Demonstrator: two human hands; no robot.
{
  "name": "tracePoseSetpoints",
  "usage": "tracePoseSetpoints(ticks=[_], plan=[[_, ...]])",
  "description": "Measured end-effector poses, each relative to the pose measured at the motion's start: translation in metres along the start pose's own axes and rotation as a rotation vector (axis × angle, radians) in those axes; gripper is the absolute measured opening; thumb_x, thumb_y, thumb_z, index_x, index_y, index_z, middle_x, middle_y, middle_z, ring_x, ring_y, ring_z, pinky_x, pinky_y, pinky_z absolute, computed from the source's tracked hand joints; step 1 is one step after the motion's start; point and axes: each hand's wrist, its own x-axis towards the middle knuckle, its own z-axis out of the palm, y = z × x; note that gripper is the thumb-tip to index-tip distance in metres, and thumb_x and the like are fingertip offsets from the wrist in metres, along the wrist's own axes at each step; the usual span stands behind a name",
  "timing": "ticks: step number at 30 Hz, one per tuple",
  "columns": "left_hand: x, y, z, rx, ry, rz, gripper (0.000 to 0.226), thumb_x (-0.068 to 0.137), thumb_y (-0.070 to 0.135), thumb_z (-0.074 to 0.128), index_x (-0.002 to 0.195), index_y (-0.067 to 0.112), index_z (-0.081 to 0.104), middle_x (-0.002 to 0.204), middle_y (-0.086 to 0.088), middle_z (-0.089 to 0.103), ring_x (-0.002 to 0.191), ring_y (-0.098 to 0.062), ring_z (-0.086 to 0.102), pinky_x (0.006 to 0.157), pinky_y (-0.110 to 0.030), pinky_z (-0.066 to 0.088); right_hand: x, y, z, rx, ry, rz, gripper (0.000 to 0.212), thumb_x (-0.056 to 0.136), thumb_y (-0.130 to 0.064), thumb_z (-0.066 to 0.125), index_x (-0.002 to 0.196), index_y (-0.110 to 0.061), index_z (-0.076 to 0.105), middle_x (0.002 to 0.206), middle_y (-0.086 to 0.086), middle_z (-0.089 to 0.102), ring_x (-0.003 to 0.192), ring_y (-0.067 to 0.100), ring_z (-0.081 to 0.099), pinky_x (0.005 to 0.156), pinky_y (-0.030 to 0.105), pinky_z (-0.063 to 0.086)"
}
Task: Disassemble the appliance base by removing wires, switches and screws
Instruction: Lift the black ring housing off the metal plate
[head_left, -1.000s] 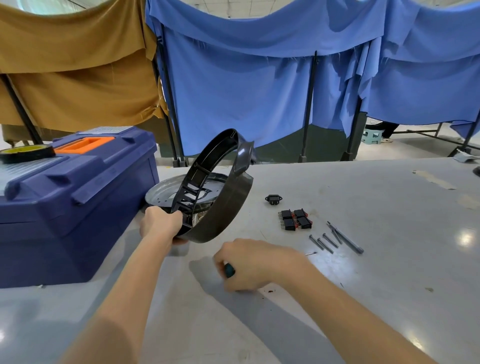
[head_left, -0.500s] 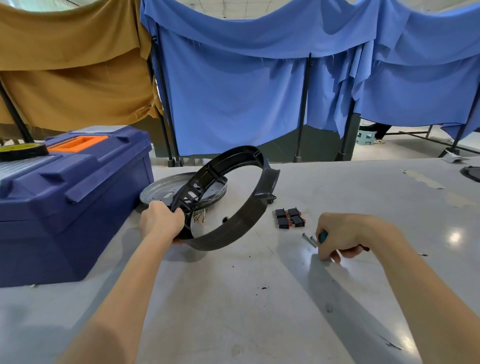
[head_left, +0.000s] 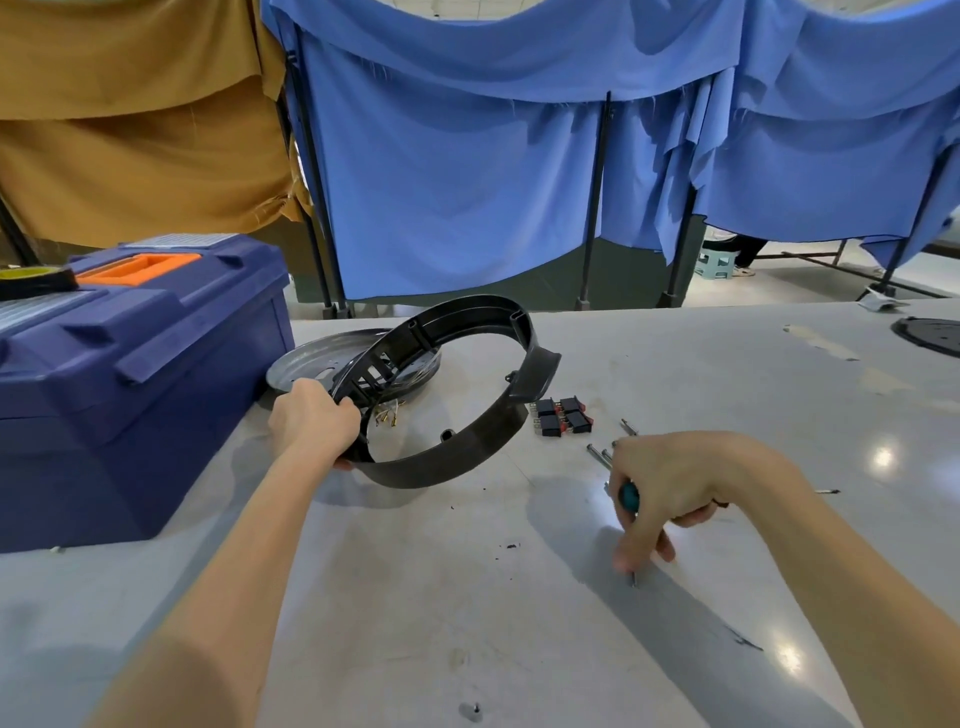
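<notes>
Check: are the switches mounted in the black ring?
No, the switches lie loose on the table beside the black ring, which the left hand grips.

Right hand hides most of my tool. Pinched item too small to identify. Toolbox cut off, left edge.

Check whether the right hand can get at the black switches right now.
Probably yes: the right hand sits close to the switches, with only loose screws on the table between them, but it is holding a screwdriver.
</notes>
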Motion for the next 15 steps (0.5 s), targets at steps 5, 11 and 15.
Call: tracePoseSetpoints(ticks=[5, 11, 15], plan=[[-0.002, 0.0, -0.002, 0.004, -0.001, 0.004, 0.024, 0.093, 0.021, 0.059, 0.079, 0.004, 0.05, 0.095, -0.023, 0.062, 0.082, -0.035, 0.05, 0.062, -0.036, 0.037, 0.0, -0.004, 0.02, -0.07, 0.026, -0.03, 0.042, 0.061, -0.035, 0.091, 0.064, -0.013, 0.056, 0.058, 0.002, 0.051, 0.042, 0.016, 0.035, 0.042, 0.018, 0.03], [-0.003, -0.001, -0.002, 0.028, -0.012, 0.014, 0.033, 0.093, 0.023, 0.058, 0.069, 0.008, 0.042, 0.089, -0.019, 0.055, 0.083, -0.037, 0.053, 0.06, -0.034, 0.038, 0.001, 0.002, 0.02, -0.017, 0.1, -0.049, 0.013, 0.07, -0.005, 0.08, 0.069, -0.01, 0.068, 0.051, -0.001, 0.059, 0.035, 0.012, 0.037, 0.039, 0.014, 0.03], [-0.004, 0.001, -0.002, 0.056, -0.007, 0.028, 0.037, 0.094, 0.023, 0.058, 0.065, 0.011, 0.038, 0.081, -0.015, 0.051, 0.077, -0.033, 0.047, 0.055, -0.032, 0.034, 0.011, 0.018, 0.002, 0.042, 0.443, -0.015, 0.005, 0.076, 0.001, 0.072, 0.077, -0.002, 0.068, 0.062, 0.004, 0.064, 0.045, 0.015, 0.049, 0.048, 0.022, 0.042]])
